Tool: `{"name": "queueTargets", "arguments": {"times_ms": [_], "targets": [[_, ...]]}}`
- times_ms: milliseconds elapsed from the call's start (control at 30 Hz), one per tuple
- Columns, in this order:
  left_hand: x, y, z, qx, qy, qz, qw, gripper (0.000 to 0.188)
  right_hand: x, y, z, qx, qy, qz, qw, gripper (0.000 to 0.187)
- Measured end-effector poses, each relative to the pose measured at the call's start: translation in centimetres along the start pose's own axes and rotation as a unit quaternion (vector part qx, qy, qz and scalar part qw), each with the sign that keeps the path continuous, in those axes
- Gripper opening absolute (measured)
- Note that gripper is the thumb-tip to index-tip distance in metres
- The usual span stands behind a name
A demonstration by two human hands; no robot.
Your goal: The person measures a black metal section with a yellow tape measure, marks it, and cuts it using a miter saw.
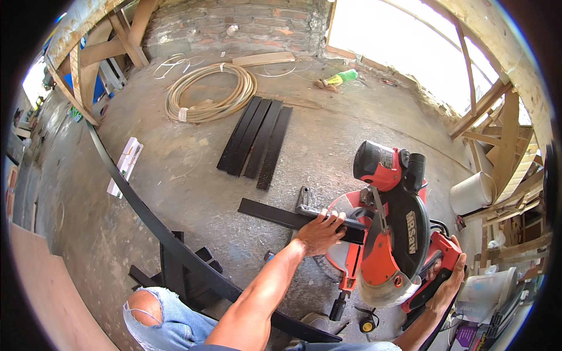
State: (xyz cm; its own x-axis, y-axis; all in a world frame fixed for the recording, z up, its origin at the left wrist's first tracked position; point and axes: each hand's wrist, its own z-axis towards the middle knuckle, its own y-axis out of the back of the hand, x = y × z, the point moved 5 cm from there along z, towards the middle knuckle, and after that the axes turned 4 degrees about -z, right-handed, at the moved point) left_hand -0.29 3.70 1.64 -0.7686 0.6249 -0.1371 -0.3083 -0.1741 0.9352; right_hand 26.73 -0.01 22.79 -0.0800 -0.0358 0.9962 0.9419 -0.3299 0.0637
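A red and black miter saw point(386, 251) stands on the floor in front of me, its blade guard and motor on the right. My right hand point(449, 284) is wrapped around the saw's red and black rear handle point(436, 269). Across the saw base lies a black metal bar point(269, 214), its left end sticking out beyond the base. My left hand point(321, 234) presses down on this bar, fingers curled over it at the grey fence point(310, 202). The right end of the bar reaches beside the blade guard, which hides part of the cutting area.
Several black bars point(254, 140) lie side by side farther off, near a coiled hose point(211, 88). A long, dark strip point(152, 216) curves across the left. Short black pieces point(172, 269) lie by my knee. White buckets point(471, 193) and wooden trestles stand on the right; a tape measure point(367, 323) lies near the saw.
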Motion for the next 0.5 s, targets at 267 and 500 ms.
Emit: {"name": "queueTargets", "arguments": {"times_ms": [267,500], "targets": [[-0.03,0.22,-0.03,-0.014,0.002,-0.002,1.0,0.04,-0.38,0.15,-0.07,-0.004,0.001,0.008,1.0,0.07],[-0.05,0.25,0.27,0.033,-0.002,0.012,0.999,0.042,-0.84,0.47,-0.02,0.0,0.01,0.019,1.0,0.068]]}}
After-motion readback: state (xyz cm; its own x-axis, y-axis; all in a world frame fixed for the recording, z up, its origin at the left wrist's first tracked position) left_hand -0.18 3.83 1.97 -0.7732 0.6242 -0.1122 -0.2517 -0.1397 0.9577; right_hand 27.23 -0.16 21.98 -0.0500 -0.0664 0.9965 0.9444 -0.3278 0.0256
